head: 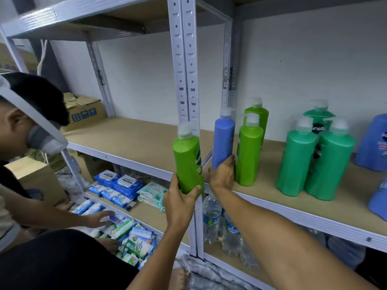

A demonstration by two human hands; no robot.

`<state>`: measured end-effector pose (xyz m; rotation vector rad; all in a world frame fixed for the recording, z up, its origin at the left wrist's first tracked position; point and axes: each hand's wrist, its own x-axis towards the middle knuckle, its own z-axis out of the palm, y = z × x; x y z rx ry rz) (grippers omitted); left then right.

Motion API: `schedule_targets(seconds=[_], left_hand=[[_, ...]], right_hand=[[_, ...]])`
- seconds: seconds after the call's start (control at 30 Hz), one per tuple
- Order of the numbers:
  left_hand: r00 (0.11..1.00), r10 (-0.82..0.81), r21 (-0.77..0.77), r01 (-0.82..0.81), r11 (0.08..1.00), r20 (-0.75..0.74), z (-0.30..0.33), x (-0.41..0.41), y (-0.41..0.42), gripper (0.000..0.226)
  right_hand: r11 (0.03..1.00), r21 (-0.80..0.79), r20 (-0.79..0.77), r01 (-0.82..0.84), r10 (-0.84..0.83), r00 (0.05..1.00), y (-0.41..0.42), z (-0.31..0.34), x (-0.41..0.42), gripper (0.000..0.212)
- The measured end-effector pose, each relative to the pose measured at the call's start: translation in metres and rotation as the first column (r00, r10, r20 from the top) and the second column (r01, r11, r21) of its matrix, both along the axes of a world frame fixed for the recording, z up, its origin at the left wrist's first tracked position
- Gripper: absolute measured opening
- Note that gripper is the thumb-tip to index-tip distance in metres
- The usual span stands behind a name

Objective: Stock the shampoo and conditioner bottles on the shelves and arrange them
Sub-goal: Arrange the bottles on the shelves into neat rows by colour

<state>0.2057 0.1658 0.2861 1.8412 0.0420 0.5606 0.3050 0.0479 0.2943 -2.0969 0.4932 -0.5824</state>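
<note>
Right at the shelf post (pixel 189 80) in the middle, the left hand (pixel 180 203) was wrapped around the base of a lime green bottle (pixel 188 164), thumb and fingers curled on it, holding it upright in front of the post, off the board. At about 3 o'clock from that, the right hand (pixel 223 173) was gripping the bottom of a blue bottle (pixel 223 139) standing at the front corner of the right-hand shelf (pixel 345 191). Touching it at 3 o'clock were two more lime bottles (pixel 249 151), one behind the other. Further toward 3 o'clock, three teal bottles (pixel 314 162) were bunched together. Down at 7 o'clock another person's hand (pixel 100 218) rested on wipe packs (pixel 117 187), and water bottles (pixel 219 222) sat on the lower shelf.
</note>
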Motion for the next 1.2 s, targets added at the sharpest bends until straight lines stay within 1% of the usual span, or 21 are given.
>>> schedule_targets(seconds=[0.07,0.13,0.23,0.3,0.43,0.6,0.67,0.8,0.93,1.07,1.13,1.2], left_hand=[[1.0,-0.006,-0.021,0.006,1.0,0.009,-0.001,0.003,0.003,0.06],[1.0,-0.006,-0.026,0.006,1.0,0.017,-0.003,0.004,0.005,0.061],[1.0,-0.017,-0.045,0.018,0.999,0.019,-0.008,0.006,0.012,0.056],[1.0,-0.019,-0.052,0.02,0.998,0.021,-0.01,0.007,0.016,0.054],[1.0,-0.019,-0.068,0.02,0.997,0.014,-0.008,0.007,0.013,0.052],[1.0,-0.011,-0.056,0.011,0.998,0.003,0.0,-0.002,0.001,0.05],[1.0,-0.015,-0.048,0.014,0.999,-0.009,0.003,-0.006,-0.005,0.047],[0.999,-0.039,0.009,0.04,0.999,-0.011,0.01,-0.01,-0.025,0.05],[0.999,-0.042,0.094,0.041,0.995,0.004,0.015,-0.002,-0.046,0.061],[0.997,-0.071,0.161,0.07,0.984,-0.004,0.019,0.014,-0.067,0.065],[0.997,-0.073,0.173,0.077,0.982,-0.03,0.02,0.024,-0.077,0.069],[0.995,-0.087,0.136,0.094,0.986,-0.053,0.021,0.035,-0.085,0.071]], right_hand=[[1.0,-0.017,-0.016,0.021,-0.021,1.0,0.001,0.005,0.012,0.098],[0.998,0.01,-0.031,0.057,-0.056,0.998,0.003,0.008,0.023,0.099],[0.993,0.042,-0.026,0.114,-0.113,0.993,0.005,0.005,0.034,0.088],[0.993,0.047,-0.006,0.112,-0.112,0.994,0.006,0.001,0.035,0.079],[0.998,0.056,0.016,0.035,-0.036,0.999,0.002,0.001,0.013,0.067],[0.983,0.095,0.128,-0.159,0.146,0.981,-0.011,-0.001,-0.041,0.062],[0.973,0.112,0.141,-0.203,0.186,0.972,-0.019,0.0,-0.06,0.06],[0.972,0.09,0.131,-0.215,0.202,0.97,-0.046,0.002,-0.094,0.061],[0.977,0.003,0.11,-0.215,0.213,0.971,-0.08,0.001,-0.12,0.06],[0.977,0.004,0.119,-0.214,0.212,0.97,-0.109,0.0,-0.142,0.054],[0.978,0.019,0.134,-0.206,0.201,0.97,-0.121,0.0,-0.149,0.054],[0.979,0.021,0.142,-0.201,0.196,0.97,-0.13,-0.001,-0.152,0.056]])
